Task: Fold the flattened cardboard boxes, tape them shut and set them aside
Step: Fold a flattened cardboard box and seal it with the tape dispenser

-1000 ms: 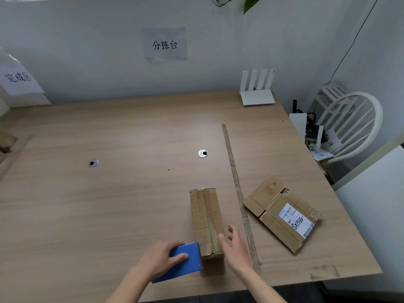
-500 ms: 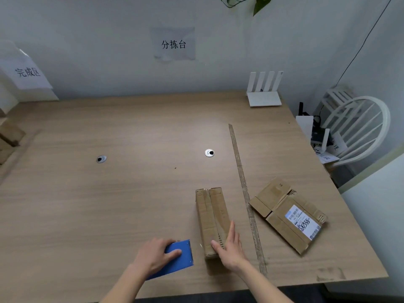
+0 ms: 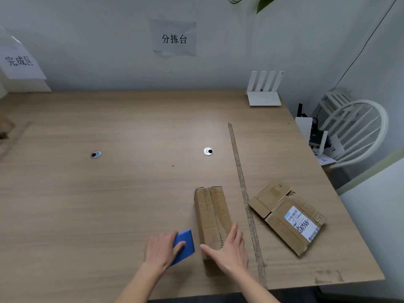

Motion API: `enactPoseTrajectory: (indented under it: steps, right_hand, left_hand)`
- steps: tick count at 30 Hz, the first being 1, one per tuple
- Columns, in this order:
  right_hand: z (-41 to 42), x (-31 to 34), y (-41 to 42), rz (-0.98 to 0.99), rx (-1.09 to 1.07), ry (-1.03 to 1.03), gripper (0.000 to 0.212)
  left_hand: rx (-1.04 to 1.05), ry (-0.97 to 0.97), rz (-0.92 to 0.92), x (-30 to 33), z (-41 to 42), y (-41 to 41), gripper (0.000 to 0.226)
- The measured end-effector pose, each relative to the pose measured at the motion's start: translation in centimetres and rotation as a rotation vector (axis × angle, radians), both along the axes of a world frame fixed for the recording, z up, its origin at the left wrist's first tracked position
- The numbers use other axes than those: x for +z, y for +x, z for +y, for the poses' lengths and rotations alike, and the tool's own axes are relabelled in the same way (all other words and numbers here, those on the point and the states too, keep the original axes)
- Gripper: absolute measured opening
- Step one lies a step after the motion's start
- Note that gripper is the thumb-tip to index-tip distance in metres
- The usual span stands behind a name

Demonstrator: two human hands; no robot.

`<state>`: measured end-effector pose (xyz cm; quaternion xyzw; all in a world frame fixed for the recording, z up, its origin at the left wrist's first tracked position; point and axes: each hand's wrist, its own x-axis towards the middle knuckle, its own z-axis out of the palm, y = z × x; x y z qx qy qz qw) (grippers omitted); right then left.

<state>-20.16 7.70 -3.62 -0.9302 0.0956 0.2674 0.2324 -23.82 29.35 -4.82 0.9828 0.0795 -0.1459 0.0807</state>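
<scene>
The wooden surface (image 3: 109, 204) fills most of the view, running back to a pale wall where two paper signs hang, one at centre (image 3: 174, 38) and one at far left (image 3: 19, 62). A white spindle-back chair (image 3: 358, 130) stands off the right edge of the surface, with small devices and papers on its seat. A long strip of tape (image 3: 242, 189) lies along the surface from mid-depth to the near edge. Right of that strip rests a flattened cardboard box (image 3: 286, 215) bearing a white shipping label, lying at an angle. Left of the strip, near the front edge, lies a folded cardboard box (image 3: 211, 213), long and narrow, its top flaps meeting along a centre seam. A white router (image 3: 264, 90) with four upright antennas sits at the back right corner. The right hand (image 3: 229, 250) rests on the near end of the folded box, fingers straight and spread, thumb reaching across the top and fingers along its right side. The left hand (image 3: 162, 248) grips a blue tape dispenser (image 3: 183, 243) just beside the box's left side, fingers curled over it. Two round metal grommets (image 3: 208, 151) sit in the surface, well apart.
</scene>
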Motion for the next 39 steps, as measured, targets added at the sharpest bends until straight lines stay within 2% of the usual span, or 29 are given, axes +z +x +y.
enactPoseTrajectory:
  steps: [3,11,15,17,20,22,23,27,30,32,34,36,39]
  right_hand:
    - [0.9,0.2,0.8,-0.082,0.082,-0.090,0.145]
    - [-4.9,2.0,7.5,-0.154,0.669,-0.334,0.131]
    - [-5.4,2.8,9.9,-0.289,0.789,-0.455,0.113]
    - [-5.4,3.3,9.1,-0.399,0.716,-0.442,0.110]
    - [-5.2,2.9,5.5,-0.543,0.330,-0.226,0.094]
    - [-4.5,2.2,2.7,-0.467,0.082,-0.064,0.068]
    - [-4.1,1.9,1.5,-0.404,0.005,0.004,0.066]
    - [-2.7,0.4,-0.1,-0.276,-0.016,0.169,0.095]
    - [-2.1,0.3,0.9,-0.216,0.066,0.248,0.096]
    - [-2.5,0.1,2.2,-0.171,0.162,0.313,0.096]
    - [-3.1,-0.1,3.5,-0.129,0.272,0.368,0.093]
    - [-3.3,-0.1,4.7,-0.108,0.368,0.392,0.086]
    - [-2.7,-0.2,5.2,-0.166,0.382,0.377,0.074]
  left_hand:
    - [0.041,-0.021,0.007,-0.7,1.6,-0.9,0.039]
    - [0.094,0.012,0.059,-2.4,5.1,-3.2,0.050]
    - [0.090,0.026,0.066,-2.9,5.4,-3.0,0.049]
    - [0.095,0.016,0.077,-3.1,5.6,-2.9,0.052]
    - [0.088,-0.012,0.129,-3.4,5.8,-2.9,0.064]
    - [0.077,-0.018,0.178,-3.7,5.7,-3.1,0.071]
    - [0.075,-0.019,0.199,-3.8,5.5,-3.1,0.074]
    - [0.084,-0.004,0.220,-4.0,4.0,-2.8,0.086]
    - [0.101,0.060,0.167,-3.3,2.4,-1.9,0.086]
    - [0.098,0.100,0.058,-2.3,1.2,-1.1,0.077]
    - [0.087,-0.002,-0.105,-1.4,-0.1,-0.3,0.066]
    - [0.104,-0.306,-0.200,-0.9,-1.4,0.4,0.059]
    - [0.078,-0.709,-0.185,-0.7,-3.5,1.0,0.059]
